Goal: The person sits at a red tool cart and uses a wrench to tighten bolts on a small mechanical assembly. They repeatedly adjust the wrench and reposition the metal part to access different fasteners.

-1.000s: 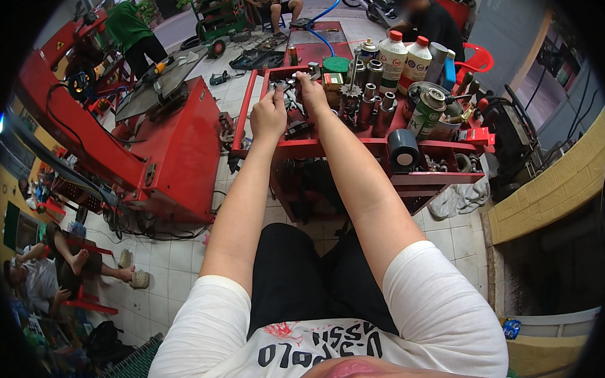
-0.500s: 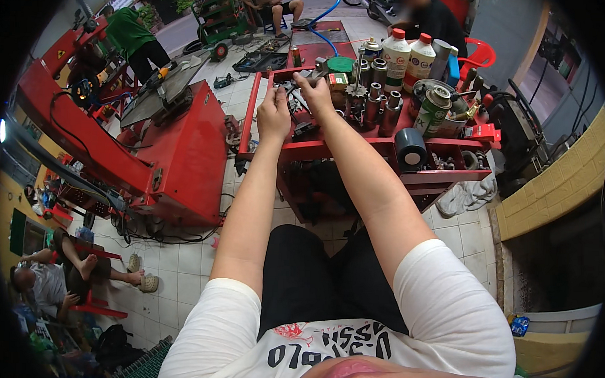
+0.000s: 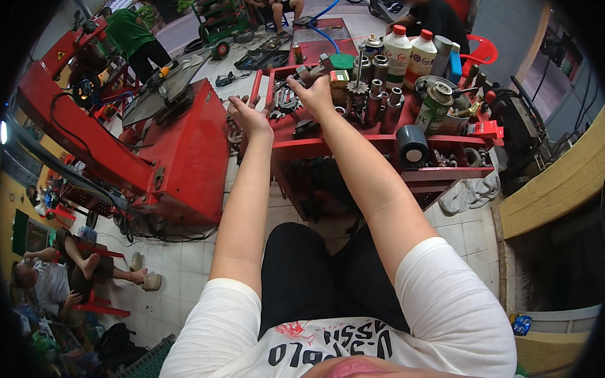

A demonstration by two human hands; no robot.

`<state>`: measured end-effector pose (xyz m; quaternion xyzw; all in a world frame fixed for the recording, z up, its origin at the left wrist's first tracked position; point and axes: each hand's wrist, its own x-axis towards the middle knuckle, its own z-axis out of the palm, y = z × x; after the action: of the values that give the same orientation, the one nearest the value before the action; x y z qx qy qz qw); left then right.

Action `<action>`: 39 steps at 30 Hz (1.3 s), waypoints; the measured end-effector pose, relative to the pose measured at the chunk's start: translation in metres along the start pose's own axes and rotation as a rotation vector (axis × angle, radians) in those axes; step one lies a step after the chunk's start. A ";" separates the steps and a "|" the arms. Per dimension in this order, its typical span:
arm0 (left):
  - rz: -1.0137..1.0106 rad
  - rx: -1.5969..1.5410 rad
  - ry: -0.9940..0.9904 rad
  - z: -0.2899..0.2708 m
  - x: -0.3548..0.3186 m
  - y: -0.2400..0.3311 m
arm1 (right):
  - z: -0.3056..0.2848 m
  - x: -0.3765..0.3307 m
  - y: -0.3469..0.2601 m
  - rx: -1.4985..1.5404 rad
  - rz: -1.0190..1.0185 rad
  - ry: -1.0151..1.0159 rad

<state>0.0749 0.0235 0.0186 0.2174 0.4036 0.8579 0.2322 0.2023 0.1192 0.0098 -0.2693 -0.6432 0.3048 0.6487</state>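
Both hands reach over the red tool cart (image 3: 357,145). Left hand (image 3: 248,115): fingers spread, nothing held, hovering at the cart's left edge. Right hand (image 3: 314,93): fingers curled down among loose metal parts (image 3: 289,105) on the top tray; whether it grips one, cannot tell. Judgement: sorting through the parts is under way, nothing lifted clear yet. Just beyond the right fingers, sockets (image 3: 375,101) and a gear (image 3: 356,88) crowd the tray; farther back, two white bottles (image 3: 409,53). Left of the left fingers, a red machine (image 3: 184,145).

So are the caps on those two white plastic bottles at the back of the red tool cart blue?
No, both white bottles standing at the back of the red tool cart have red caps.
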 end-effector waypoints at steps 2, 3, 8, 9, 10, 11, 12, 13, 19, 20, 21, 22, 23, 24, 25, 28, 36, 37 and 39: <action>0.015 -0.038 0.019 0.003 0.000 -0.002 | -0.001 0.000 0.001 -0.130 -0.063 0.054; 0.009 -0.040 -0.005 0.003 -0.001 -0.002 | -0.002 -0.001 0.002 -0.135 -0.030 0.041; -0.019 -0.050 -0.017 -0.001 0.003 -0.003 | -0.001 -0.001 0.003 -0.123 0.011 -0.060; -0.026 -0.057 -0.025 0.000 0.002 -0.004 | -0.002 0.000 0.008 -0.083 0.012 -0.065; -0.034 -0.057 -0.031 0.003 0.002 -0.006 | -0.004 0.001 0.013 -0.132 0.041 -0.092; -0.037 -0.053 -0.031 0.002 0.002 -0.006 | -0.003 0.001 0.014 -0.175 0.071 -0.124; -0.041 -0.050 -0.032 0.002 0.003 -0.006 | -0.003 0.001 0.015 -0.219 0.100 -0.155; -0.043 -0.035 -0.033 0.002 0.003 -0.007 | -0.004 0.000 0.017 -0.231 0.091 -0.189; -0.048 0.001 -0.042 -0.003 0.007 -0.008 | -0.004 -0.002 0.010 -0.211 0.065 -0.267; -0.051 -0.001 -0.045 -0.002 0.007 -0.008 | -0.004 -0.001 0.011 -0.198 0.063 -0.263; -0.054 -0.003 -0.048 -0.001 0.007 -0.009 | -0.004 -0.001 0.012 -0.184 0.061 -0.259; -0.058 -0.005 -0.055 -0.001 0.007 -0.009 | -0.005 -0.001 0.013 -0.199 0.050 -0.256; -0.062 -0.007 -0.060 -0.001 0.007 -0.009 | -0.004 -0.002 0.014 -0.213 0.039 -0.253; -0.065 -0.009 -0.066 -0.002 0.007 -0.009 | -0.004 -0.002 0.014 -0.228 0.027 -0.250; -0.069 -0.004 -0.073 -0.002 0.008 -0.010 | -0.004 -0.001 0.014 -0.229 0.034 -0.245; -0.080 0.002 -0.082 -0.003 0.008 -0.010 | -0.005 -0.001 0.010 -0.227 0.062 -0.232; -0.073 -0.002 -0.081 -0.002 0.008 -0.010 | -0.003 -0.002 0.007 -0.166 0.070 -0.146; -0.072 -0.002 -0.079 -0.002 0.009 -0.010 | -0.002 -0.001 0.008 -0.179 0.068 -0.146; -0.075 -0.003 -0.078 -0.002 0.009 -0.010 | -0.002 0.000 0.010 -0.208 0.063 -0.141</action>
<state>0.0691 0.0332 0.0112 0.2350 0.4006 0.8402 0.2800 0.2035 0.1263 0.0021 -0.3332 -0.7067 0.2747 0.5604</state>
